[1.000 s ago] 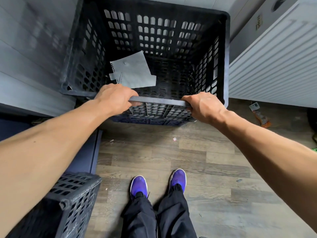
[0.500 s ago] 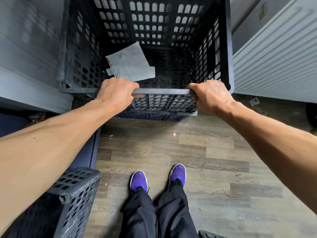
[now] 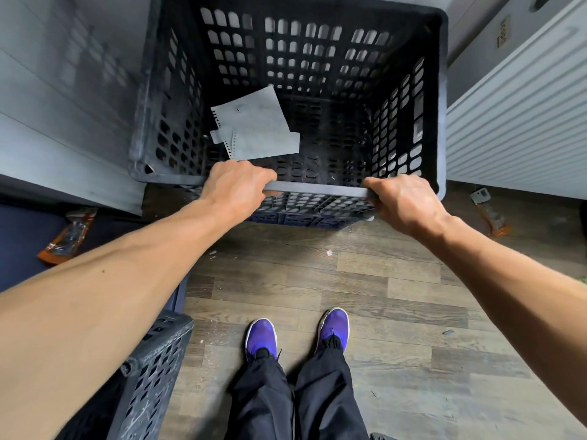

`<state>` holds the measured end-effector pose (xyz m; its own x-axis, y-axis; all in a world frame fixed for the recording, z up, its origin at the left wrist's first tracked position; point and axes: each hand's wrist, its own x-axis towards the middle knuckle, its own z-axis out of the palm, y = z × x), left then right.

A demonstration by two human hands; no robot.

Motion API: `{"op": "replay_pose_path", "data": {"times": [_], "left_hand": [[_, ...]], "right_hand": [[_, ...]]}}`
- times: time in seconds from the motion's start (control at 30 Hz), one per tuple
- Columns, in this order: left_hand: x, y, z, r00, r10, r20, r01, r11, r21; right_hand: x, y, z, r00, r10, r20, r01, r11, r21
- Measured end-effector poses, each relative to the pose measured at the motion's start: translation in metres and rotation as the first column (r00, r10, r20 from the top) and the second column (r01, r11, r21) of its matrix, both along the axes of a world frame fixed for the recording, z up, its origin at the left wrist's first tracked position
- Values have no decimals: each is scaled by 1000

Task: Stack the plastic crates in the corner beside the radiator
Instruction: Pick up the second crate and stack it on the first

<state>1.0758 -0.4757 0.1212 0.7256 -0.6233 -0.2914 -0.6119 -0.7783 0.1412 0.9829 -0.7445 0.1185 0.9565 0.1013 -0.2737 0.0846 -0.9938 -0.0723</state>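
A black perforated plastic crate [image 3: 317, 61] fills the upper middle of the head view, in the corner between a grey wall and the white radiator [image 3: 521, 122]. It rests on another dark crate [image 3: 305, 214], of which only the near face shows. My left hand [image 3: 236, 185] and my right hand [image 3: 403, 201] both grip the top crate's near rim. Torn grey paper sheets [image 3: 254, 128] lie inside it. A third black crate [image 3: 155, 366] stands at the lower left, partly hidden behind my left forearm.
Wood-look floor [image 3: 397, 312] spreads below, with my purple shoes [image 3: 298, 335] on it. An orange-edged packet [image 3: 68, 239] lies on a dark blue surface at left. Another small orange item [image 3: 490, 214] lies on the floor under the radiator. A grey panelled wall [image 3: 63, 106] borders the left.
The held crate has shifted slightly in the view and now sits squarely over the lower crate. Both hands keep their grip on the near rim.
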Motion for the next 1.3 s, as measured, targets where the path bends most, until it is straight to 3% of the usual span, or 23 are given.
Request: {"op": "replay_pose_path", "data": {"times": [0.23, 0.8, 1.03, 1.17, 1.3], "left_hand": [[2, 2, -4, 1000, 11, 18, -11, 999, -32], [14, 6, -14, 999, -43, 19, 44, 999, -20], [15, 6, -13, 998, 13, -68, -13, 1000, 6], [9, 9, -12, 999, 16, -45, -16, 1000, -17], [11, 7, -10, 998, 20, -58, -21, 1000, -18]], "right_hand": [[3, -4, 1, 999, 29, -45, -28, 1000, 6], [-3, -5, -16, 998, 15, 61, -15, 1000, -6], [-6, -3, -14, 998, 3, 64, -4, 1000, 14], [-9, -1, -12, 998, -5, 68, 4, 1000, 21], [-2, -5, -9, 1000, 25, 1, -25, 1000, -8]]}}
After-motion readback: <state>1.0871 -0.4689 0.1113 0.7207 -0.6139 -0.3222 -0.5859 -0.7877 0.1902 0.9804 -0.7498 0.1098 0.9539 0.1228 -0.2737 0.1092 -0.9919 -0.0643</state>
